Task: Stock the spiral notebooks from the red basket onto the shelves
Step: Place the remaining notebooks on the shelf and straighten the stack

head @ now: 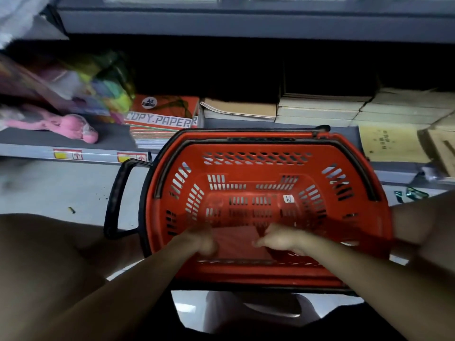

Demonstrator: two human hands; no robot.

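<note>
- Red basket (261, 168) sits on the floor, centre of frame, pushed up against the low shelf (73, 153); black handle sticks out at its left side.
- Both hands are down inside the basket, near its lower edge in the frame.
- Left hand (200, 242): fingers curled at the left edge of a flat reddish item (236, 242) on the basket bottom; looks like a grip on it, blurred.
- Right hand (280, 242): fingers curled at the item's right edge, same read.
- The reddish item is probably a notebook; no spiral binding visible, cannot confirm.
- Progress, judged: the basket looks almost empty, only that one flat item shows, so this is likely the last or near-last pick. Lifting it out and shelving it are left.
- Notebook stacks (320, 109) lie on the shelf at upper right of centre, tan and cream covers; cannot tell which came from the basket.
- Writing: copy paper pack (162, 112) left of the stacks reads "COPY.PAPER", round sticker reads "A4".
- White tag (288, 199) inside the basket shows handwritten digits, maybe "19" upside down, unsure.
- Yellow booklet (389, 143) at right has print too small to read.
- Shelf-edge price labels (67, 154), red and yellow, unreadable.
- Pink plush toy (71, 126) and blurred coloured packs at left of the shelf.
</note>
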